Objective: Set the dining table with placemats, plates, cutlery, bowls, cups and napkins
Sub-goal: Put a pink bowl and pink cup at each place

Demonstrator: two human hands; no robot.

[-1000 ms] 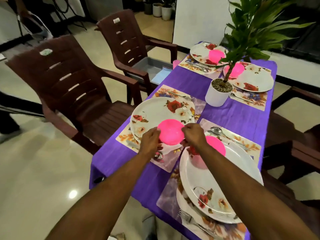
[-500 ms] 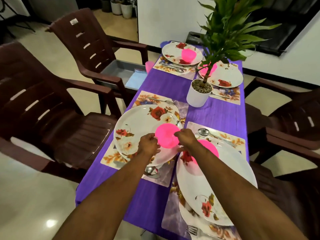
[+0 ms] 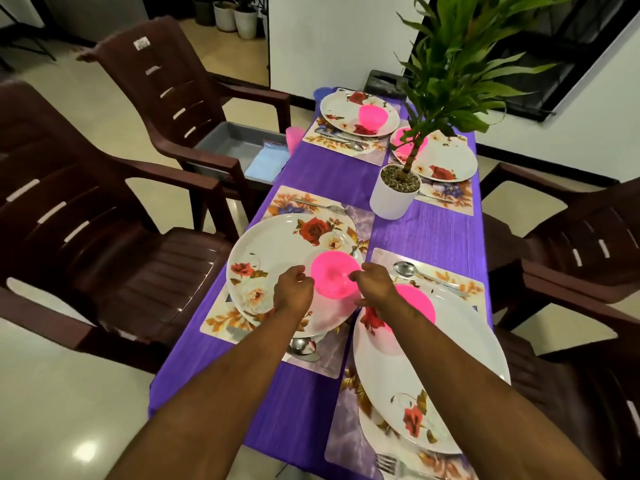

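I'm on the bowl step: both of my hands are at the pink bowl (image 3: 334,274) that sits on the near-left plate (image 3: 292,271), toward that plate's right edge. My left hand (image 3: 293,293) has its fingers curled in beside the bowl's left rim, and my right hand (image 3: 375,284) has thumb and fingertips at the right rim; whether either one actually pinches the rim or only touches it I cannot tell, so I judge the bowl is being set down or nudged into place. The bowl looks to stand mouth up, though the glare makes that hard to confirm; it is round, so it has no long axis to line up, only a vertical one. The other three plates already carry a pink bowl each, and forks and spoons lie on the placemats (image 3: 348,216). My next move, as I see it, calls for letting go cleanly without dragging the bowl, then turning to cups and napkins; the grey tray (image 3: 221,143) on the far-left chair holds a blue item that may be napkins.
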